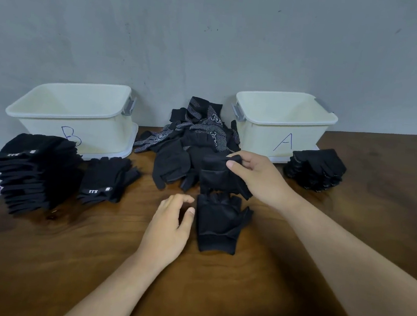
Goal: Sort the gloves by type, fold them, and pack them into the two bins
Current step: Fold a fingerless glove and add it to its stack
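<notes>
My right hand (256,180) pinches the cuff of a plain black glove (218,178) and holds it just above the table. Below it another plain black glove (217,225) lies flat, fingers pointing away from me. My left hand (170,228) hovers beside that flat glove with relaxed fingers and holds nothing. An unsorted pile of black gloves (191,136), some with white dots, lies between the two cream bins. Bin B (71,116) stands at the left and bin A (282,124) at the right; I see no gloves in either.
A tall stack of folded black gloves (32,174) sits in front of bin B, with a shorter stack (108,178) to its right. A stack of dotted gloves (316,168) sits by bin A. A grey wall rises right behind the bins.
</notes>
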